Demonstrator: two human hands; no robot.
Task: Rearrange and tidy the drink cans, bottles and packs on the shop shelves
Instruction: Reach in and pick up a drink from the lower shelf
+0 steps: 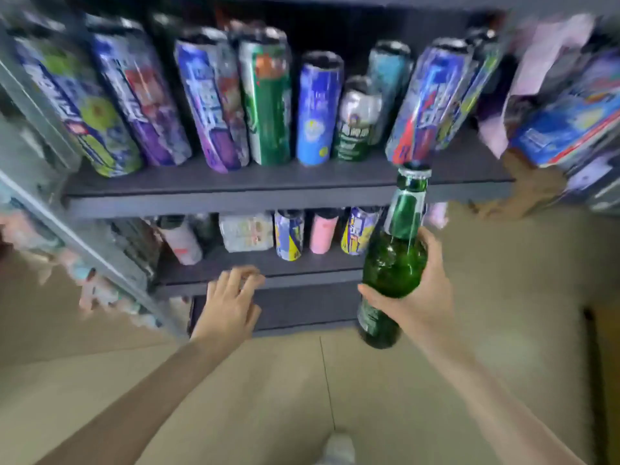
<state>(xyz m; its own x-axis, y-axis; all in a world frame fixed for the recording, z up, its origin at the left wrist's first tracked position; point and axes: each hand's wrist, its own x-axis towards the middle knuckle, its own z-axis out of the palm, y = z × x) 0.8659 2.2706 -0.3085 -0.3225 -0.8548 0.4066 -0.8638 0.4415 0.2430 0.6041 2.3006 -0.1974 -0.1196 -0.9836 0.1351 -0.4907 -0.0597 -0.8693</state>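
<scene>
Shelves of dark, flat board fill the head view, and the whole picture is smeared with motion blur. The upper shelf point(268, 182) carries a row of tall, slim metal cans point(214, 102) with glossy printed wraps in blue, purple and green; they stand close together, several touching, and a shorter green and silver can point(355, 129) sits among them toward the right. A strip of bare board runs along the front edge of this shelf. The lower shelf point(255, 263) holds smaller cans, a pink one point(323, 233) among them, and a pale wrapped pack point(246, 231), set further back with open board in front.

The right hand point(416, 293) grips a green glass bottle point(394, 260) around its round body, fingers point(426, 239) curled over the far side and thumb across the near side above the label. The bottle is smooth and shiny, with a narrow neck, a foil collar and a crimped metal cap; it is tilted slightly and held in the air in front of the shelf edges, touching neither shelf.

The left hand point(231, 297) holds nothing, its fingers loosely bent and a little spread, over the front edge of the lower shelf.

Blue cardboard packs point(567, 122) crowd the right side. Pale, smooth floor tiles point(302, 397) lie open below both arms.
</scene>
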